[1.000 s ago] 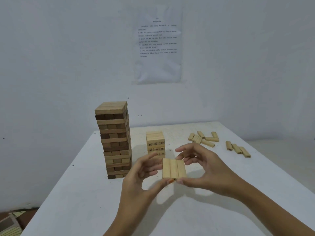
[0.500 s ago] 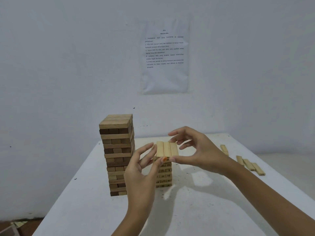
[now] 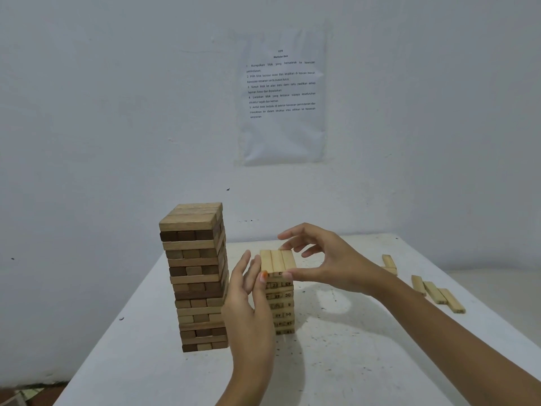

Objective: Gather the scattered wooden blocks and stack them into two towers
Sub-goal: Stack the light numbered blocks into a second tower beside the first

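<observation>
tall tower [image 3: 194,273]: left of both hands, untouched.
left hand [image 3: 248,306]: straight fingers press the layer's left side.
three-block layer [image 3: 278,260]: atop short tower [image 3: 282,306], between the hands, long axis pointing away.
right hand [image 3: 330,265]: pinches the layer's near and far ends.
loose blocks [image 3: 436,294]: right, nearest the right hand.

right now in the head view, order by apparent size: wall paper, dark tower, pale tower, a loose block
1. wall paper and dark tower, too alike to rank
2. pale tower
3. loose block

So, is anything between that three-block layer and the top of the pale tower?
Nothing visible: the three-block layer seems to sit on the pale tower already, left hand and right hand at its edges.
</observation>
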